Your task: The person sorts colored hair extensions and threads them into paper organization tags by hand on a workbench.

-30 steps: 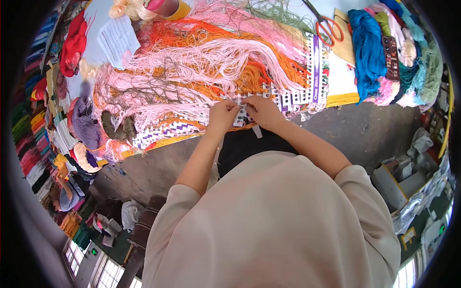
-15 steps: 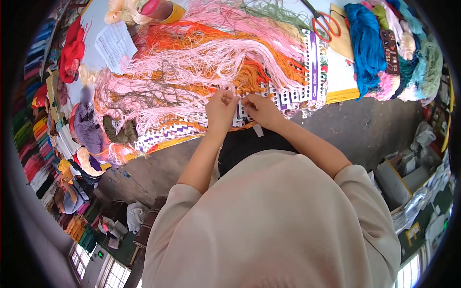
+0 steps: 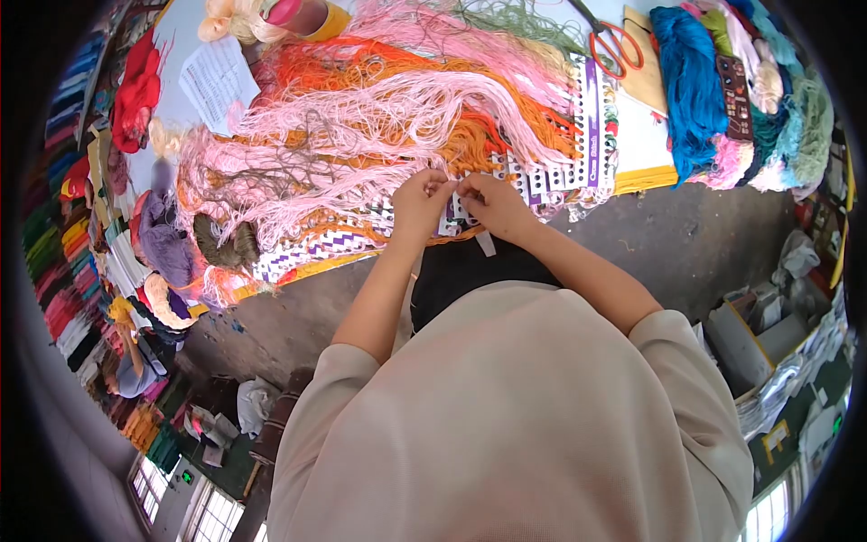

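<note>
My left hand [image 3: 421, 208] is closed in a pinch near the table's front edge, on what looks like pink embroidery thread [image 3: 397, 181]. Close beside it on the right, my right hand [image 3: 497, 206] pinches too, its fingertips almost meeting the left ones. The fine strand between the fingertips is hard to see. Below and beside the fingers lie white punched thread cards [image 3: 539, 183], some strung with orange thread [image 3: 465, 149]. A purple-and-white card printed "Cross Stitch" [image 3: 593, 135] lies to the right. Long pink and orange threads spread across the table to the left.
Red-handled scissors [image 3: 617, 50] lie at the back right, near blue skeins [image 3: 691, 90]. A printed sheet [image 3: 217, 83] and a purple skein [image 3: 165, 237] are on the left. A co-worker [image 3: 135, 369] is by the stacked threads at far left. A box [image 3: 745, 339] stands at right.
Both my hands have shifted only slightly, staying close together at the cards. The co-worker at far left has changed posture.
</note>
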Tool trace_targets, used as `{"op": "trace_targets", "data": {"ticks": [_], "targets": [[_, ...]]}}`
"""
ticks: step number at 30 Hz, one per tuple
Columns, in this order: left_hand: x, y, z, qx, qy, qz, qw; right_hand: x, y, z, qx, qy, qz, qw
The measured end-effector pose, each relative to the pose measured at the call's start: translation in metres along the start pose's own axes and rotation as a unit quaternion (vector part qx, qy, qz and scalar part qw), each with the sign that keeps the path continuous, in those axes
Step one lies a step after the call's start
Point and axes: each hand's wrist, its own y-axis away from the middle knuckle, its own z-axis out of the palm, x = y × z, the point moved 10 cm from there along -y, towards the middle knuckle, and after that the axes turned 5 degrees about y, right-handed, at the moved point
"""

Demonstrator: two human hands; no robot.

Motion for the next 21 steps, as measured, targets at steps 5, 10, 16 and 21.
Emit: {"op": "trace_targets", "data": {"ticks": [5, 10, 16, 21], "targets": [[-0.034, -0.002, 0.007, -0.052, 0.082, -0.109, 0.989, 0.002, 0.0, 0.0, 0.001, -0.009, -0.004, 1.0], [-0.025, 0.008, -0.054, 0.116, 0.076, -0.011, 0.99, 0.001, 0.0, 0.0, -0.003, -0.011, -0.004, 1.0], [0.008, 0.057, -0.088, 0.075, 0.535, -0.271, 0.797, 0.006, -0.003, 0.003, 0.005, 0.011, -0.005, 1.0], [0.04, 0.085, -0.204, -0.01, 0.607, -0.138, 0.782, 0.004, -0.005, 0.004, 0.001, 0.042, -0.024, 0.999]]}}
